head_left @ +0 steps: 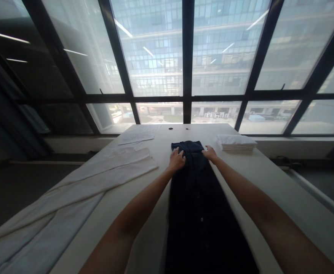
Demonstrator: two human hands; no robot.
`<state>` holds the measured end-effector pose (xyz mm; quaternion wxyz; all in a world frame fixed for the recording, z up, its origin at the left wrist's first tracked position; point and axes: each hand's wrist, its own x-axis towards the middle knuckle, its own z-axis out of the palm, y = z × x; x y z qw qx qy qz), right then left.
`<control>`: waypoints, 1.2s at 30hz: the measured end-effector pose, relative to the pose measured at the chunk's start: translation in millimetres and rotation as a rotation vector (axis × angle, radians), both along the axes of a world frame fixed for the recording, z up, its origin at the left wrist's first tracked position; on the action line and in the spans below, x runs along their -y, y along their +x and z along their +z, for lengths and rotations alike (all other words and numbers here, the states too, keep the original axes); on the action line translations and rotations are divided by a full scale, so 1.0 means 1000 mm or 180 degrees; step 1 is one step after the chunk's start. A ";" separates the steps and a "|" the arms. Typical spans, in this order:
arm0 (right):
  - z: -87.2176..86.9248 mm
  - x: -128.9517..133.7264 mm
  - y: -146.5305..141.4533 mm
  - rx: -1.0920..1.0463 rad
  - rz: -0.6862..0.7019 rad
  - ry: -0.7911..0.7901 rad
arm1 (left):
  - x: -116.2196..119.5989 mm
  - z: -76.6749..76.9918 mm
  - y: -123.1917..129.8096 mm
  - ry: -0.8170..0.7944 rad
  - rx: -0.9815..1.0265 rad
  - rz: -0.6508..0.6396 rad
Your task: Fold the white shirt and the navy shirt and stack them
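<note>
A long dark navy garment [198, 190] lies lengthwise on the white table, running from its far half towards me. Its far end looks like a waistband, and a few small pale spots show down its middle. My left hand [177, 159] rests on the garment's left side near that far end, fingers spread and lying on the cloth. At the opposite edge, my right hand [210, 153] has its fingertips closed on the fabric just below the top corner. The near end of the garment runs out of the picture.
Several white garments [109, 171] lie stretched out along the table's left side. Printed paper sheets [138, 135] are at the far left. A folded white stack [237, 142] sits at the far right. The white table [269, 186] reaches towards large windows [218, 49].
</note>
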<state>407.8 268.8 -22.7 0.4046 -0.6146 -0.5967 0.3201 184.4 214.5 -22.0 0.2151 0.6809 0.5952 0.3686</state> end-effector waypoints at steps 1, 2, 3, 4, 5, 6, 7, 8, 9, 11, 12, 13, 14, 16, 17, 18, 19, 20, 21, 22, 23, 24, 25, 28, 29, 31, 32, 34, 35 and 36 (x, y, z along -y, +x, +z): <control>-0.001 0.002 -0.006 0.0371 0.0107 0.0115 | 0.004 -0.007 0.006 -0.0056 -0.0474 -0.0098; -0.003 0.006 -0.012 0.0688 0.0253 0.0195 | 0.008 -0.014 0.011 -0.0144 -0.0911 -0.0177; -0.006 0.010 -0.018 0.0913 0.0416 0.0231 | 0.011 -0.021 0.015 -0.0235 -0.1247 -0.0232; -0.009 0.015 -0.023 0.1156 0.0567 0.0253 | 0.012 -0.026 0.017 -0.0305 -0.1437 -0.0261; -0.013 0.020 -0.028 0.1381 0.0692 0.0252 | 0.012 -0.030 0.017 -0.0335 -0.1555 -0.0276; -0.016 0.025 -0.032 0.1583 0.0777 0.0233 | 0.011 -0.032 0.016 -0.0327 -0.1634 -0.0287; -0.018 0.029 -0.036 0.1757 0.0818 0.0209 | 0.009 -0.033 0.014 -0.0297 -0.1690 -0.0296; -0.019 0.032 -0.039 0.1900 0.0810 0.0186 | 0.006 -0.032 0.011 -0.0273 -0.1730 -0.0304; -0.020 0.036 -0.043 0.2016 0.0759 0.0164 | 0.002 -0.031 0.008 -0.0279 -0.1758 -0.0310; -0.018 0.043 -0.049 0.2180 0.0562 0.0105 | -0.006 -0.028 0.001 -0.0340 -0.1795 -0.0295; -0.017 0.047 -0.052 0.2232 0.0456 0.0072 | -0.010 -0.026 -0.002 -0.0366 -0.1807 -0.0274; -0.017 0.053 -0.056 0.2274 0.0378 0.0040 | -0.014 -0.024 -0.005 -0.0378 -0.1816 -0.0251; -0.017 0.060 -0.059 0.2306 0.0331 -0.0006 | -0.018 -0.023 -0.007 -0.0381 -0.1820 -0.0228; -0.019 0.076 -0.064 0.2365 0.0333 -0.0123 | -0.023 -0.019 -0.010 -0.0375 -0.1817 -0.0184; -0.022 0.084 -0.066 0.2401 0.0362 -0.0155 | -0.025 -0.017 -0.011 -0.0375 -0.1814 -0.0172; -0.025 0.091 -0.068 0.2440 0.0387 -0.0152 | -0.026 -0.016 -0.011 -0.0377 -0.1809 -0.0162; -0.027 0.097 -0.069 0.2473 0.0403 -0.0123 | -0.027 -0.014 -0.011 -0.0381 -0.1807 -0.0152; -0.030 0.102 -0.069 0.2497 0.0408 -0.0069 | -0.026 -0.012 -0.010 -0.0381 -0.1808 -0.0144; -0.031 0.105 -0.069 0.2515 0.0401 -0.0011 | -0.024 -0.010 -0.008 -0.0372 -0.1813 -0.0141; -0.032 0.107 -0.070 0.2525 0.0378 0.0025 | -0.020 -0.009 -0.005 -0.0353 -0.1819 -0.0142; -0.032 0.107 -0.070 0.2531 0.0349 0.0035 | -0.014 -0.009 -0.002 -0.0326 -0.1824 -0.0144; -0.032 0.106 -0.071 0.2536 0.0320 0.0040 | -0.006 -0.009 0.001 -0.0302 -0.1826 -0.0149; -0.031 0.105 -0.072 0.2542 0.0310 0.0059 | 0.003 -0.011 0.004 -0.0285 -0.1828 -0.0158; -0.028 0.097 -0.075 0.2546 0.0354 0.0161 | 0.038 -0.020 0.008 -0.0346 -0.1771 -0.0216; -0.027 0.095 -0.077 0.2537 0.0356 0.0180 | 0.050 -0.024 0.008 -0.0386 -0.1740 -0.0240; -0.026 0.089 -0.079 0.2503 0.0336 0.0156 | 0.070 -0.031 0.006 -0.0392 -0.1689 -0.0282; -0.026 0.086 -0.080 0.2481 0.0321 0.0128 | 0.077 -0.034 0.004 -0.0345 -0.1681 -0.0294; -0.026 0.079 -0.082 0.2447 0.0323 0.0084 | 0.083 -0.036 0.001 -0.0210 -0.1710 -0.0300; -0.026 0.076 -0.083 0.2438 0.0331 0.0069 | 0.083 -0.036 0.000 -0.0163 -0.1735 -0.0291; -0.027 0.073 -0.083 0.2430 0.0326 0.0067 | 0.081 -0.035 0.000 -0.0147 -0.1771 -0.0275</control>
